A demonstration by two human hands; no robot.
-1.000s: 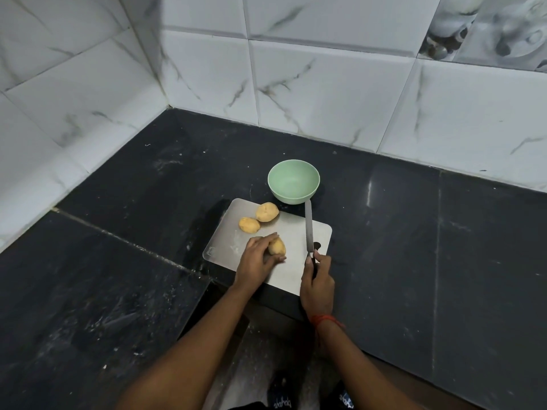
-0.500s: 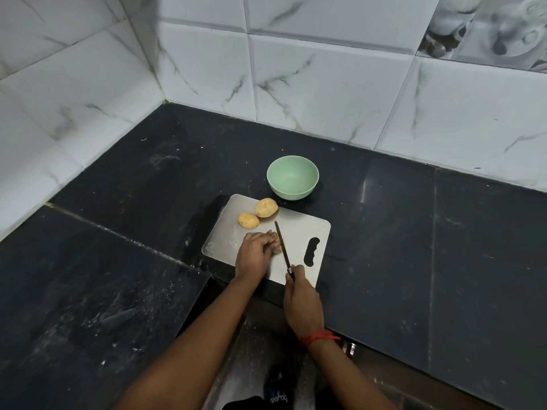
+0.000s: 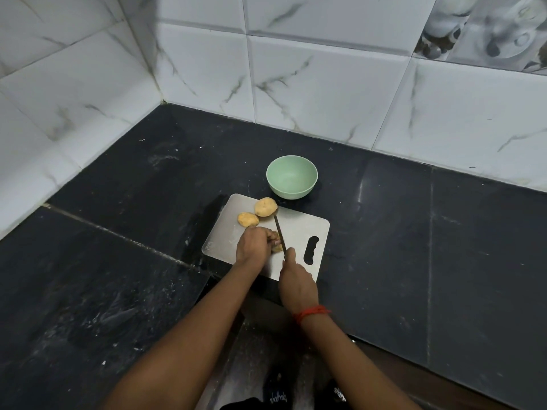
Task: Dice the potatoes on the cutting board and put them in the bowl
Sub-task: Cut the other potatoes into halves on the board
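the knife (image 3: pixel 279 234) has swung from the board's right side onto the potato (image 3: pixel 277 247) under the curled left hand (image 3: pixel 255 243); right hand (image 3: pixel 296 276) closed on its handle; first cut starting; the bowl (image 3: pixel 291 176) is empty beyond the cutting board (image 3: pixel 299 232).

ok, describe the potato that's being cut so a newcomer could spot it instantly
Find the pale cutting board on the black counter, just in front of the green bowl. Three potatoes sit on it. The one meant is nearest the person, mostly hidden under the left hand, with the knife against it; the other two lie untouched.
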